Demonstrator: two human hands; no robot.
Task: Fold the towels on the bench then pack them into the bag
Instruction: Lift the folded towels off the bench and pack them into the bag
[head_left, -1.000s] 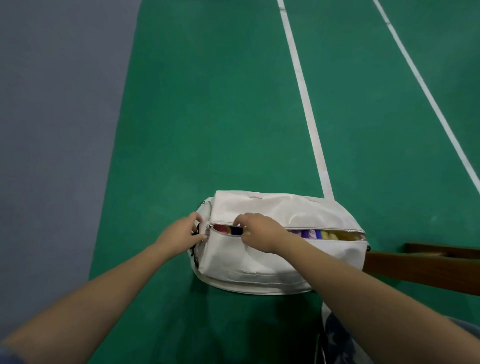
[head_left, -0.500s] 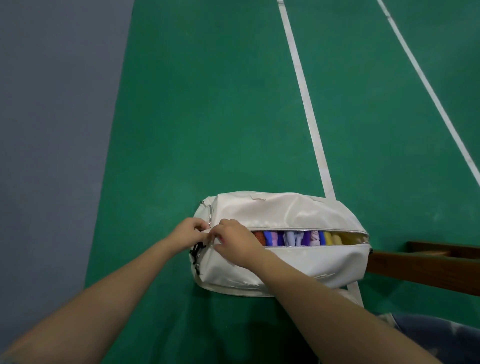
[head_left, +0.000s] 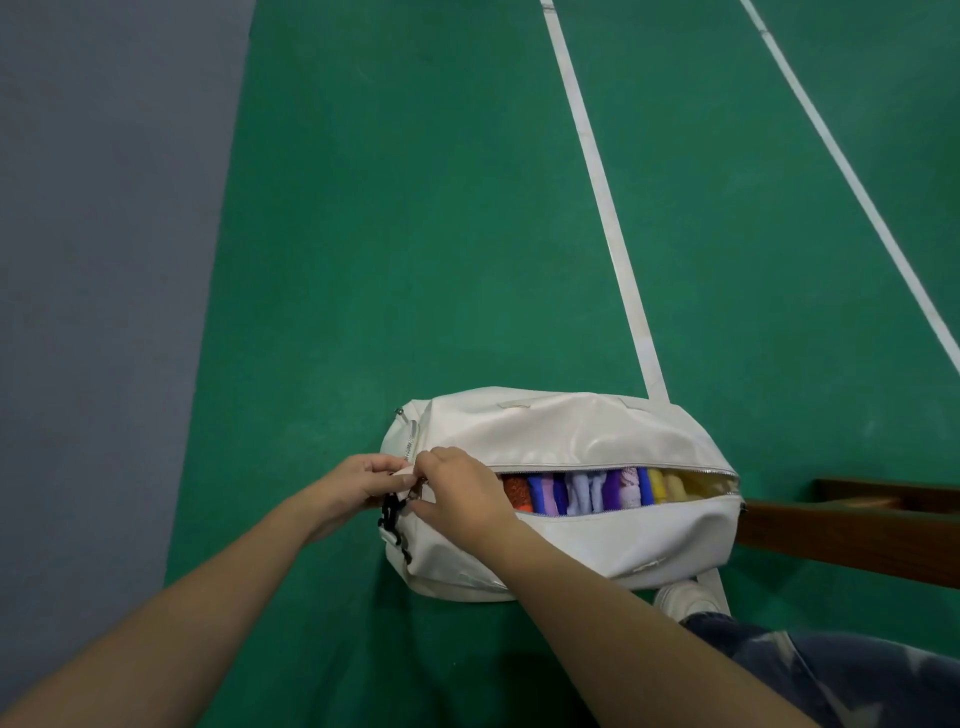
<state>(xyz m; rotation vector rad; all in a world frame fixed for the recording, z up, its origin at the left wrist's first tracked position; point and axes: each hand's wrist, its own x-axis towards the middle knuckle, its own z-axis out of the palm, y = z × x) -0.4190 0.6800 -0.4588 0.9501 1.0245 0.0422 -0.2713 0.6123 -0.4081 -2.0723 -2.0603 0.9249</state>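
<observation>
Head view shows the bag (head_left: 571, 436) on the floor (head_left: 415, 234) at 5 o'clock, its zip (head_left: 597, 464) open over packed towels (head_left: 587, 492). At the bag's 9 o'clock end, the left hand (head_left: 361, 483) pinches its fabric and the right hand (head_left: 460, 491) pinches the zip; the bench (head_left: 857, 527) sits at 3 o'clock.

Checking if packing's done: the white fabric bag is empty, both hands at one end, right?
No. The head view shows the white fabric bag holds colourful folded towels; left hand and right hand are at one end.
</observation>
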